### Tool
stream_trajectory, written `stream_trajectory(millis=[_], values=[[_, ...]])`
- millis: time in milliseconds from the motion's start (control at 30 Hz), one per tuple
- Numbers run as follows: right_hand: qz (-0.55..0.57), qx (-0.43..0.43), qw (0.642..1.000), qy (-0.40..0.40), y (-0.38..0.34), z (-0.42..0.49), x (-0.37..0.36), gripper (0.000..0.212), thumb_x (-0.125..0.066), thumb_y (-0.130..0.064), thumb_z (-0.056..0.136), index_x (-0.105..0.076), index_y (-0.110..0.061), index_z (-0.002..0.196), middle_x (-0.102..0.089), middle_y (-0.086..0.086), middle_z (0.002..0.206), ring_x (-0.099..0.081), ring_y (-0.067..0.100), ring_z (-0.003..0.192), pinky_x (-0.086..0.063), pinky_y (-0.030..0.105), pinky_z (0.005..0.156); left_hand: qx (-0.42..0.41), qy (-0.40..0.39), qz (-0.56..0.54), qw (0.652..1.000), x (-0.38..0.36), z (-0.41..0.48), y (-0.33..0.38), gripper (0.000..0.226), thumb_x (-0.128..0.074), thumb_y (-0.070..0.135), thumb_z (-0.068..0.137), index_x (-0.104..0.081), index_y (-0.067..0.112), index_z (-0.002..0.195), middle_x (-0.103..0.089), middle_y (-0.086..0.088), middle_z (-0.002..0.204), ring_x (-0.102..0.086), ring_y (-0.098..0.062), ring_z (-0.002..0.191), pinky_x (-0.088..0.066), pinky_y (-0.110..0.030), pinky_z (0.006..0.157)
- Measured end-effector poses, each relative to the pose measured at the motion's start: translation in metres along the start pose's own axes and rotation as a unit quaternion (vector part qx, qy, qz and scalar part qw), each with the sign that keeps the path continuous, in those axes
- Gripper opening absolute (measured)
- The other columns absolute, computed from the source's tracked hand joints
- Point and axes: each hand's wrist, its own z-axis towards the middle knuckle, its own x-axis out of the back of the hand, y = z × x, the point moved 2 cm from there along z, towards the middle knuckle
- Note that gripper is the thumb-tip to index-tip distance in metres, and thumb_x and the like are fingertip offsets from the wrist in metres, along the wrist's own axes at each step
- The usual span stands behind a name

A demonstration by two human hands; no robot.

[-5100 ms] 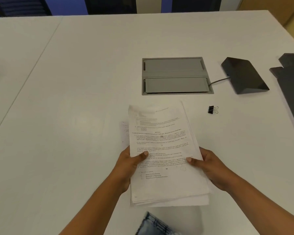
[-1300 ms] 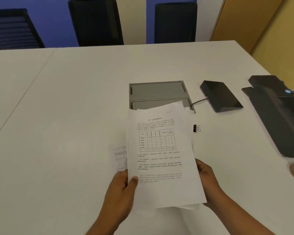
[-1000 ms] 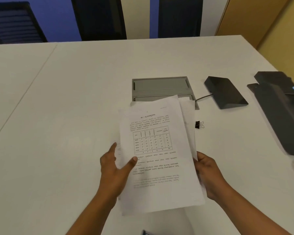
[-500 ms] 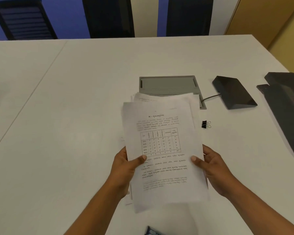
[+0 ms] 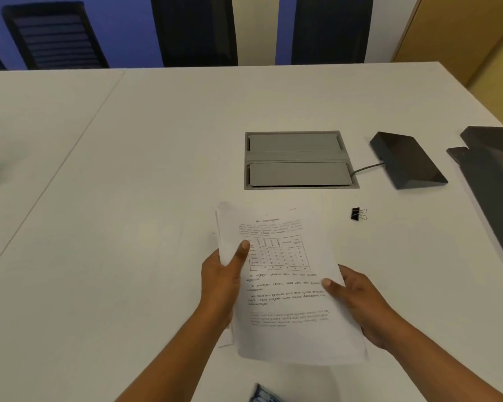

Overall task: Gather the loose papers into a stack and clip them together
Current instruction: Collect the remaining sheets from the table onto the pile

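1. Where the bottom edge cuts the view, you see only a corner of a blue patterned object (image 5: 262, 395); what it is cannot be told.
2. Your left hand (image 5: 222, 281) grips the stack of papers (image 5: 285, 285) at its left edge, thumb on top; your right hand (image 5: 357, 300) clamps the right edge likewise. The fingers beneath are hidden.
3. Printed lines and a ruled table cover the top sheet, too blurred to read. A sheet edge pokes out at the lower left.
4. Beyond the stack, to the right, the small black binder clip (image 5: 358, 213) lies apart on the smooth white table (image 5: 128, 198).
5. Farther off sit a grey recessed cable hatch (image 5: 298, 159) and a dark wedge-shaped device (image 5: 407, 159) with a cable; another dark device (image 5: 494, 181) is cut off at right.
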Motion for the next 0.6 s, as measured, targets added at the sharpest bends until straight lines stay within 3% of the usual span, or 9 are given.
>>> stream_trajectory(millis=[133,233,300,367,467,600], values=[[0.01,0.023,0.996,0.087,0.01,-0.001,0.011,0.028,-0.06,-0.016,0.095,-0.065,-0.015,0.123,-0.077,0.006,0.111,-0.075,0.029,0.099,-0.057,0.049,0.089,0.018,-0.087,0.089,0.992,0.001,0.005,-0.018,0.042,-0.077,0.041,0.081,-0.066,0.024,0.117,-0.075,0.007,0.111,-0.073,-0.012,0.097,-0.061,-0.031,0.083],[0.012,0.042,0.989,0.138,0.015,-0.002,0.02,0.025,-0.06,-0.015,0.096,-0.066,-0.018,0.12,-0.078,0.003,0.108,-0.075,0.026,0.095,-0.058,0.045,0.087,0.047,-0.116,0.143,0.982,0.0,0.007,-0.034,0.038,-0.076,0.038,0.083,-0.064,0.02,0.114,-0.073,0.006,0.112,-0.071,-0.013,0.098,-0.06,-0.032,0.082],[0.02,0.049,0.986,0.16,0.018,-0.003,0.026,0.025,-0.06,-0.014,0.095,-0.067,-0.019,0.119,-0.078,0.001,0.107,-0.076,0.024,0.094,-0.059,0.04,0.082,0.071,-0.09,0.142,0.983,-0.001,0.009,-0.042,0.027,-0.068,0.04,0.09,-0.064,0.017,0.104,-0.073,0.003,0.107,-0.07,-0.016,0.093,-0.058,-0.03,0.075],[0.027,0.052,0.983,0.171,0.021,-0.003,0.032,0.025,-0.061,-0.015,0.095,-0.067,-0.021,0.119,-0.078,0.0,0.106,-0.076,0.022,0.093,-0.061,0.035,0.078,0.084,-0.027,0.131,0.987,0.001,0.014,-0.055,0.032,-0.058,0.045,0.095,-0.064,0.013,0.098,-0.073,-0.003,0.099,-0.07,-0.02,0.085,-0.058,-0.031,0.07],[0.039,0.043,0.983,0.175,0.026,-0.005,0.037,0.032,-0.064,-0.022,0.089,-0.065,-0.021,0.121,-0.077,0.003,0.112,-0.074,0.027,0.099,-0.06,0.041,0.084,0.085,0.093,0.217,0.968,0.016,0.026,-0.085,0.043,-0.06,0.048,0.092,-0.058,0.007,0.105,-0.069,-0.009,0.105,-0.065,-0.02,0.083,-0.053,-0.029,0.063],[0.048,0.032,0.98,0.189,0.033,-0.009,0.049,0.034,-0.063,-0.016,0.091,-0.064,-0.018,0.125,-0.075,0.007,0.117,-0.07,0.033,0.108,-0.052,0.053,0.097,0.15,0.112,0.432,0.882,0.026,0.042,-0.126,0.08,-0.068,0.064,0.076,-0.048,0.005,0.126,-0.053,-0.017,0.127,-0.055,-0.033,0.116,-0.051,-0.045,0.095]])
